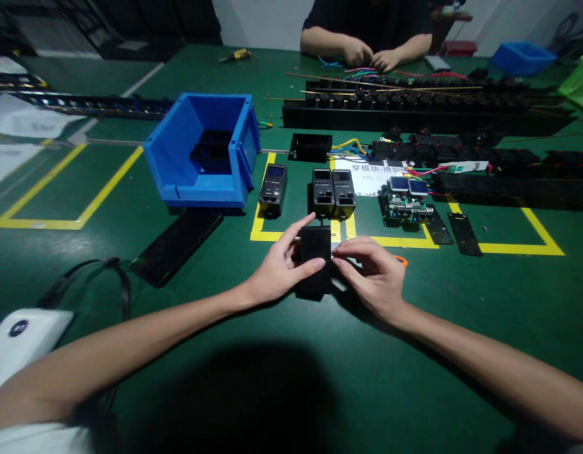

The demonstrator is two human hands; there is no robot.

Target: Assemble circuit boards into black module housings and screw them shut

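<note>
My left hand (pixel 275 268) grips a plain black plastic housing (pixel 315 243), its thumb across the upper face and its index finger stretched along the far end. Against the housing's right edge, my right hand (pixel 379 280) is closed in a pinch; what sits between the fingertips is too small to make out. Behind that hand an orange piece (pixel 402 260) peeks out, mostly hidden. Just beyond the housing stand two black modules (pixel 323 189) side by side, with another black module (pixel 273 189) to their left.
A blue bin (pixel 197 194) holds dark parts. Circuit boards with small displays (pixel 407 200) and flat black covers (pixel 464 233) lie to the right. A black phone-like slab (pixel 178 246) and a white device (pixel 24 340) are left. Across the table, a person's hands (pixel 371 57) handle wires behind long black rails (pixel 414 116).
</note>
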